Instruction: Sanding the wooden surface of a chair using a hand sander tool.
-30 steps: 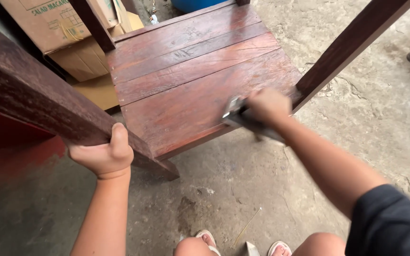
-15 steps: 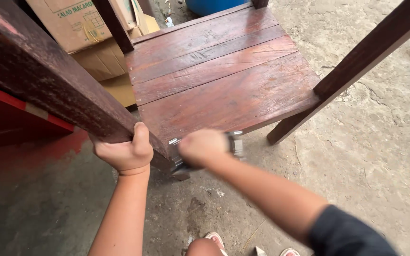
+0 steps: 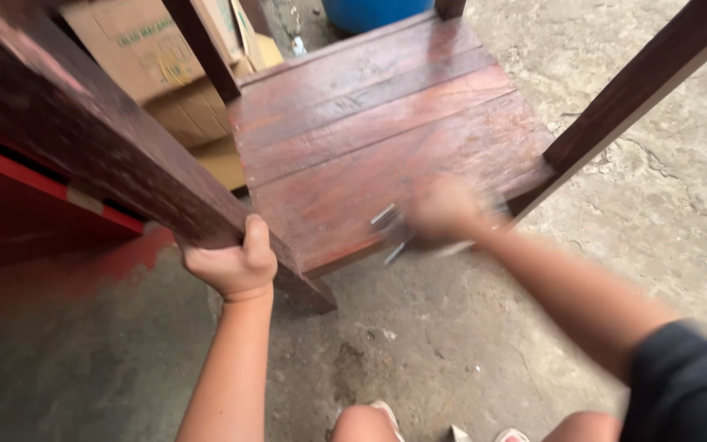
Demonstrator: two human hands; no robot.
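Outdoors on a rough concrete floor (image 3: 615, 213), a person steadies a dark red wooden chair (image 3: 386, 139) that lies tipped on its side. Seen from the head camera, the left hand (image 3: 235, 266) sits at about 7 o'clock in the frame, its grip closed around the lower end of a thick chair leg (image 3: 100, 155) that runs up toward 10 o'clock; the thumb lies along the leg's near face.

At about 4 o'clock from the frame's centre, the right hand (image 3: 445, 211) appears blurred over the near edge of the slatted seat. Its grip is closed on a metal hand tool (image 3: 394, 229), whose silvery end shows just left of the knuckles, pointing toward 8 o'clock; blur hides what kind of tool it is and whether it touches the wood. The forearm runs down to 4 o'clock, ending in a dark sleeve (image 3: 689, 385).

A second chair leg (image 3: 632, 94) slants from the seat's right corner toward 1 o'clock. Cardboard boxes (image 3: 173, 74) stand beyond the seat at 11 o'clock, touching or just beside the chair's frame, and a blue container (image 3: 374, 11) sits at 12 o'clock on the frame's top edge. A red panel (image 3: 34, 205) runs under the held leg at 9 o'clock. The person's knees and pale sandals (image 3: 386, 413) show at 6 o'clock, near a dark stain on the floor.
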